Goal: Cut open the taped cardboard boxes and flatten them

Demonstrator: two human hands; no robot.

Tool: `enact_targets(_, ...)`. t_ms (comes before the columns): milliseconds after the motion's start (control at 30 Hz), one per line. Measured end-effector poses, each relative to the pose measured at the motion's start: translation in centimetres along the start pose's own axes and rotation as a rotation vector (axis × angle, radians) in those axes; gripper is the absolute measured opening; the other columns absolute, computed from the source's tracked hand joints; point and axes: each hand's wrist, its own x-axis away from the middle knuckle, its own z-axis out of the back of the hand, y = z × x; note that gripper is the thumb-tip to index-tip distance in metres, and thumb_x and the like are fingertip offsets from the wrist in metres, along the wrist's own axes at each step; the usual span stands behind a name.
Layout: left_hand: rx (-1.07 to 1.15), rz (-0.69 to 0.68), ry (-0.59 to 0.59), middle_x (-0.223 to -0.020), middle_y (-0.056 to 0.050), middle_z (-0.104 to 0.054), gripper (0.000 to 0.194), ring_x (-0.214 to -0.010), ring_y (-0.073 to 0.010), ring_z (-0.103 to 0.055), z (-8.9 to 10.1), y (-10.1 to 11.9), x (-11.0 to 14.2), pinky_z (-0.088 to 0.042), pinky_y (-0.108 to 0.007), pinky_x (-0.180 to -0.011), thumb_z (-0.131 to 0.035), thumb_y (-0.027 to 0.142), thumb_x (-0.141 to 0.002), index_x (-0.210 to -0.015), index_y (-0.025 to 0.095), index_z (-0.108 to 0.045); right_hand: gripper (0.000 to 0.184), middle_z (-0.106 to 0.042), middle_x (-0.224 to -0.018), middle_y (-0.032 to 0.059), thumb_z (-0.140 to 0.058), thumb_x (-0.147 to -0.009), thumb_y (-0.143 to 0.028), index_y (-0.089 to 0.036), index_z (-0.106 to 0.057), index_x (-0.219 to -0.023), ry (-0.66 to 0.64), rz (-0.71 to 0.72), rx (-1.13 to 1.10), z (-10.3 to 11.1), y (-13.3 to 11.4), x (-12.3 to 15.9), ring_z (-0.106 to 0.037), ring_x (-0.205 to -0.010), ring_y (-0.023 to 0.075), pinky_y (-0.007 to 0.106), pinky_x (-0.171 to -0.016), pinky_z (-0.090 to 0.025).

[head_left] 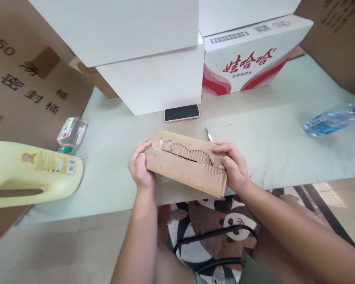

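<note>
Between my two hands is a small brown cardboard box, tilted above the front edge of the table. Its upward face is torn along a seam, and the corrugated layer shows. My left hand grips the left end, thumb on the upper face. At the right end my right hand holds it with the thumb and fingers on the corner. Just behind the box, near my right fingers, lies a thin tool with a white handle and dark tip; part of it is hidden, and its kind is unclear.
A phone lies before stacked white boxes. A red-and-white carton stands behind. A water bottle lies right; a clear bottle and a pale yellow jug are left, by a large carton.
</note>
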Motion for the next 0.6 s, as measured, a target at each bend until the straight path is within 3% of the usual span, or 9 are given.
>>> enact_targets(600, 0.006, 0.014, 0.014, -0.101, -0.007, -0.076, 0.032, -0.103, -0.0253, -0.068, -0.15, 0.26, 0.01, -0.049, -0.039, -0.096, -0.053, 0.038, -0.079, -0.087, 0.020, -0.079, 0.020, -0.069, -0.112, 0.0074, -0.048, -0.097, -0.033, -0.026, -0.065, -0.102, 0.001, 0.012, 0.012, -0.09, -0.08, -0.04, -0.066, -0.105, 0.0249, 0.045, -0.091, -0.053)
